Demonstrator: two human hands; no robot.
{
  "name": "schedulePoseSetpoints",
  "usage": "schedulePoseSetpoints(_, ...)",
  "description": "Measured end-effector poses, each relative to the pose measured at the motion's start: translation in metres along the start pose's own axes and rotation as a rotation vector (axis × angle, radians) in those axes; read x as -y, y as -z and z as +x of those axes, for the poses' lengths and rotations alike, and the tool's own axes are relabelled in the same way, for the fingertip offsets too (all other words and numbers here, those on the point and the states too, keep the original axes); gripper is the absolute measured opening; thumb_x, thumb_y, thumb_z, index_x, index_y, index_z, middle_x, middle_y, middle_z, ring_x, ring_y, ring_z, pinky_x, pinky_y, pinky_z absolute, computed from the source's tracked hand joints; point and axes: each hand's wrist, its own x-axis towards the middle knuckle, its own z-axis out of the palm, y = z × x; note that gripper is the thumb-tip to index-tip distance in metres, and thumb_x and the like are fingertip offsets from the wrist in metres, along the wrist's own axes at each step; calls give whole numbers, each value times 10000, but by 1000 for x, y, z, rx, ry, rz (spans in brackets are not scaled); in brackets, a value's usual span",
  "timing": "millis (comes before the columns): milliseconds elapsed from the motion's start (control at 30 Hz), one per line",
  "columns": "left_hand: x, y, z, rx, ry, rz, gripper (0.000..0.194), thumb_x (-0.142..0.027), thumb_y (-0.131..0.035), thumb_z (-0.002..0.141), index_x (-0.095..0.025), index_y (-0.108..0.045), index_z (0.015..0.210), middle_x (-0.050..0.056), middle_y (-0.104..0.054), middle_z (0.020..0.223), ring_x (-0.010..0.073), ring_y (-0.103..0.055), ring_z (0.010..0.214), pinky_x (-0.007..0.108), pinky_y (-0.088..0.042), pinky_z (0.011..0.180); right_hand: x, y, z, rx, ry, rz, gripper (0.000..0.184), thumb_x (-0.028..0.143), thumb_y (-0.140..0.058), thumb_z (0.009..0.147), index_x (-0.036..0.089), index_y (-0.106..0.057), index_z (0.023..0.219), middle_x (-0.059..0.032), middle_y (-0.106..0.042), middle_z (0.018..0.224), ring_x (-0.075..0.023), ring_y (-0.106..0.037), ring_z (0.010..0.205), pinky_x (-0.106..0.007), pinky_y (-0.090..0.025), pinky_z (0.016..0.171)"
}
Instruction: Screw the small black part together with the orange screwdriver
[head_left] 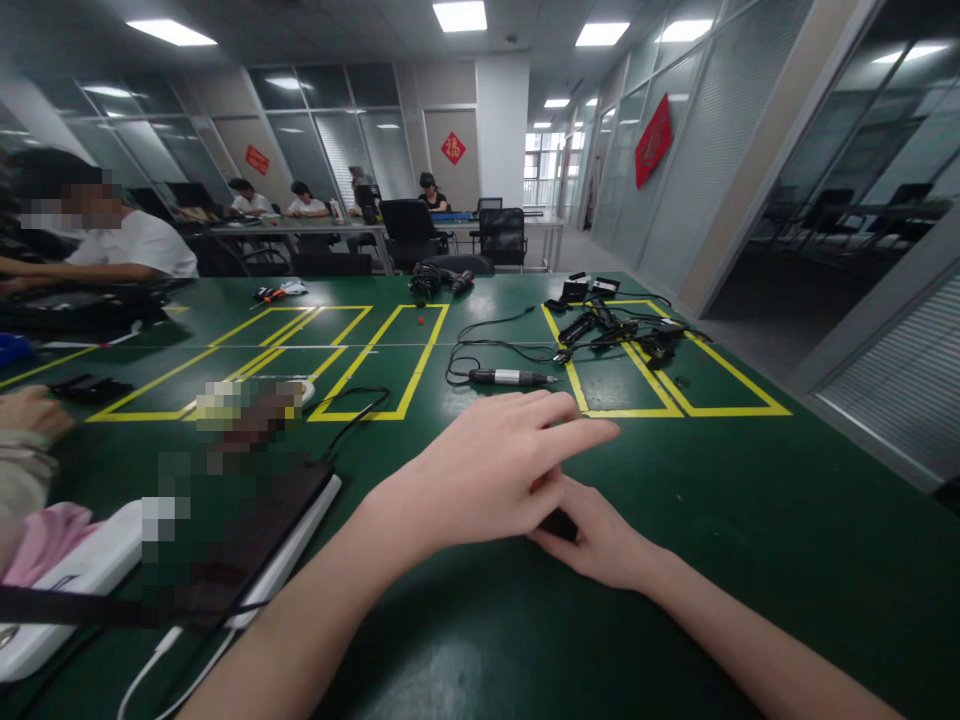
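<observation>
In the head view, my left hand (499, 465) is over the green table (750, 510), back of the hand up. Its index finger stretches out to the right, apart from the thumb, and nothing shows in its grasp. Partly behind it is my right hand (604, 535), with its thumb pointing left under my left hand. The right fingers are mostly hidden, and the dark patch between them and the thumb could be shadow or a small object. Beyond both hands lies a black and silver electric screwdriver (510, 377) with a thin cable.
Black parts and cables (600, 330) are piled at the far right inside yellow tape (735, 410). A power drill (459, 283) lies at the far edge. To my left are a dark tablet-like slab (247, 540), a white case (82, 590) and another person's hand (34, 412).
</observation>
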Motion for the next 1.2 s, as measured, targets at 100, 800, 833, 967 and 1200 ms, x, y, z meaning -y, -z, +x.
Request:
schedulePoseSetpoints(100, 0, 0, 1, 7, 22, 18, 437, -122, -441, 982, -221, -582, 1384, 50, -681, 1109, 172, -659, 933, 296, -503, 770, 0, 1, 0, 4, 2, -8, 342, 229, -687, 924, 224, -605, 1256, -98, -724, 1201, -278, -677, 1062, -427, -558, 901)
schedulePoseSetpoints(800, 0, 1, 2, 22, 9, -2, 481, -134, -515, 921, -214, -590, 1389, 57, -664, 1133, 198, -648, 1019, 313, -527, 857, 1, 2, 0, -3, 16, -1, 273, 238, -675, 937, 220, -618, 1204, -82, -725, 1149, -265, -677, 1041, -402, -554, 868)
schedulePoseSetpoints(833, 0, 1, 2, 22, 5, -5, 498, -117, -514, 909, -215, -588, 1392, 60, -662, 1146, 201, -645, 1040, 313, -524, 867, 2, 3, 0, -3, 14, 4, 280, 235, -675, 936, 222, -615, 1209, -81, -724, 1151, -264, -678, 1040, -401, -554, 866)
schedulePoseSetpoints(967, 1, 0, 1, 11, 37, 27, 486, -113, -456, 963, -243, -567, 1418, 47, -661, 1168, 188, -658, 998, 297, -519, 789, 3, 4, 0, 8, -8, -16, 268, 240, -676, 931, 215, -610, 1189, -83, -730, 1117, -268, -680, 1010, -411, -556, 858)
schedulePoseSetpoints(1200, 2, 1, 1, 1, 21, 12, 523, -112, -475, 938, -225, -549, 1443, 62, -661, 1174, 200, -652, 1047, 314, -524, 869, 4, 5, 1, 12, 7, -3, 319, 232, -670, 936, 214, -592, 1246, -97, -719, 1163, -268, -675, 1037, -412, -556, 873)
